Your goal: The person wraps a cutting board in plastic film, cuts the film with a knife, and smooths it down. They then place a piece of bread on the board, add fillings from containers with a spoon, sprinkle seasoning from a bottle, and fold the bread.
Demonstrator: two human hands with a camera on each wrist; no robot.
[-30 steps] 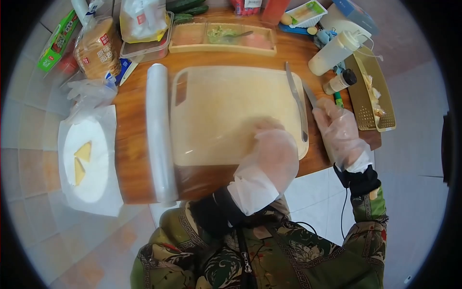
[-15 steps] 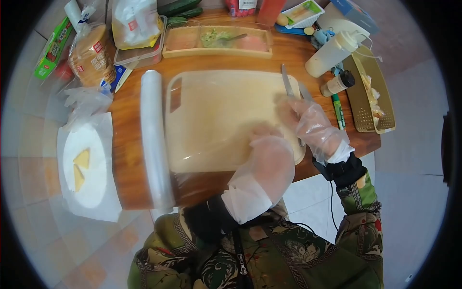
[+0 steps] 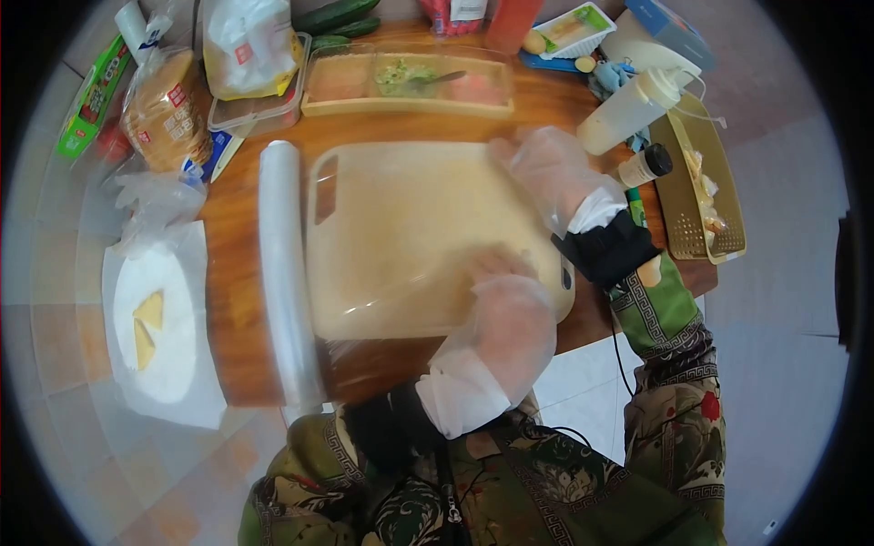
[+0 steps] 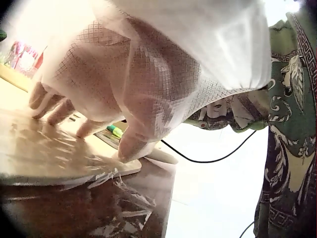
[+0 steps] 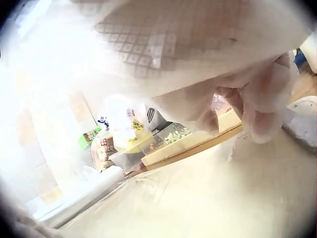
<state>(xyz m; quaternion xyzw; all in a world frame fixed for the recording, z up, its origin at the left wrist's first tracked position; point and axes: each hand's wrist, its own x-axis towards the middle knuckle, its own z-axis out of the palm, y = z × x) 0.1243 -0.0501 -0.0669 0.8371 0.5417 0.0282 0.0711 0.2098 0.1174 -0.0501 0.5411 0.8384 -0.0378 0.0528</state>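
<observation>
A cream cutting board (image 3: 401, 237) lies in the middle of the wooden table, with shiny clear film over its surface. My left hand (image 3: 510, 314), in a clear disposable glove, rests its spread fingertips on the filmed board near the front right. In the left wrist view its thumb (image 4: 134, 145) points down at the board's edge. My right hand (image 3: 542, 168), gloved too, reaches over the far right corner of the board. The right wrist view shows its fingers (image 5: 265, 116) pointing down, with a gap beside them. The hand and sleeve cover much of the board's right side.
A roll of plastic wrap (image 3: 282, 273) stands along the board's left. Behind is a three-part tray (image 3: 405, 107) of fillings. At right are a squeeze bottle (image 3: 628, 114), a spice jar (image 3: 645, 166) and a basket (image 3: 683, 205). Triangular yellow pieces (image 3: 146, 314) lie on white paper at left.
My right hand has moved from beside the board, across its right side, to the far right corner. The knife seen on the board earlier no longer shows. My left hand stays at the front right.
</observation>
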